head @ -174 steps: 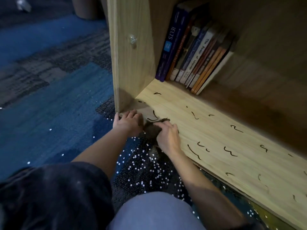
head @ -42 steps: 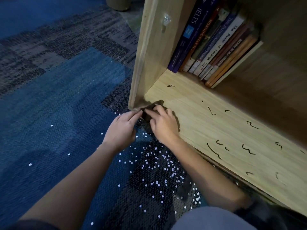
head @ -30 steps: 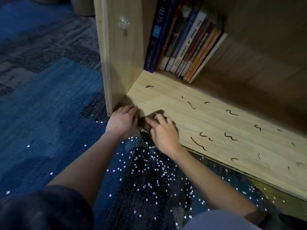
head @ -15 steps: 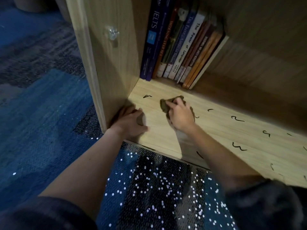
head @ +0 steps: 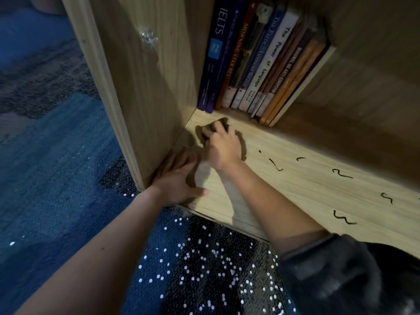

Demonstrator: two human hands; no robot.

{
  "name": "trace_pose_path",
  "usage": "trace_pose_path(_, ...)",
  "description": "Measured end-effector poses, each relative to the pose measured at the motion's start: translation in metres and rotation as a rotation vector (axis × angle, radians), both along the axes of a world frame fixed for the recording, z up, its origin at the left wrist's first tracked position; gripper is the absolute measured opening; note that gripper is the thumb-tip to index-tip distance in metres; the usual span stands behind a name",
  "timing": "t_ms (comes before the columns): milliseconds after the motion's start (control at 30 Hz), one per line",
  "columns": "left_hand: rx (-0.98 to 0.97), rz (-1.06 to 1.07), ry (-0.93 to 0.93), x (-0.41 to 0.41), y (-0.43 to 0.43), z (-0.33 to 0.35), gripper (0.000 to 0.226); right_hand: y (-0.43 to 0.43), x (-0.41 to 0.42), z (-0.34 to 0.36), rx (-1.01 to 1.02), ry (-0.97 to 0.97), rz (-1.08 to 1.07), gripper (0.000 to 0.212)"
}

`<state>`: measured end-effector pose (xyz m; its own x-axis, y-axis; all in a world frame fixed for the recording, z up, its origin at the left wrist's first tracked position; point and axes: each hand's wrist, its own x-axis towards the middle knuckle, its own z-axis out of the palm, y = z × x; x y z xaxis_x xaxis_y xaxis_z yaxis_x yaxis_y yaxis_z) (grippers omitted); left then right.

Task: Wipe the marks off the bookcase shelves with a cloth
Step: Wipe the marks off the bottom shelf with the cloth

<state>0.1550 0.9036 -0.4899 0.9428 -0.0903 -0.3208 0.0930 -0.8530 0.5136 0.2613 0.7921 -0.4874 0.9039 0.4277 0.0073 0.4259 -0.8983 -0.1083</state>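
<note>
Several dark marks [head: 342,175] are left on the shelf [head: 295,192], all to the right of your right hand [head: 223,147].

Cloth [head: 223,122]: a dark wad under that hand's fingers [head: 213,133], which curl over it and press it onto the board. It sits close to the back left corner, just in front of the books [head: 256,64]. Only its far edge shows past the fingertips.

Left hand [head: 179,178]: flat on the front left of the shelf, fingers straight and close together, thumb out to the side, holding nothing. It lies right beside the side panel [head: 145,87].

The wood around both hands reads clean.

Judgement: the next pass runs rightward along the shelf's long axis. The nearest mark is a small dot just right of your right wrist, then a squiggle [head: 276,166] beyond it. The rest string out further right, some toward the front edge. Your right hand is nearer and already has the cloth; the left looks like a brace.
</note>
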Motion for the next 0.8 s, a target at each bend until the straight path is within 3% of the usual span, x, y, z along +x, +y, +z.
trace_pose_path(133, -0.015, 0.004, -0.006, -0.002, 0.0, 0.002, 0.093, -0.029, -0.013, -0.005, -0.044, -0.112, 0.161, 0.045)
trace_pose_path(233, 0.002, 0.006, 0.004, -0.003, 0.0, 0.004, 0.09, -0.046, 0.017, 0.013, -0.035, -0.091, -0.053, 0.043)
trace_pose_path(300, -0.009, 0.023, 0.013, -0.003, 0.0, 0.003, 0.091, -0.028, 0.015, 0.01, -0.037, -0.053, -0.088, 0.043)
trace_pose_path(467, -0.022, 0.03, 0.017, -0.001, -0.001, 0.0, 0.094, -0.017, -0.018, -0.01, -0.02, -0.062, 0.18, 0.041)
trace_pose_path(600, -0.025, 0.031, 0.009, -0.003, -0.001, 0.004, 0.092, -0.019, 0.016, 0.017, -0.02, -0.003, -0.085, 0.044)
trace_pose_path(800, -0.041, 0.042, 0.001, -0.004, -0.003, 0.005, 0.093, -0.019, -0.03, 0.001, -0.012, -0.063, 0.23, 0.047)
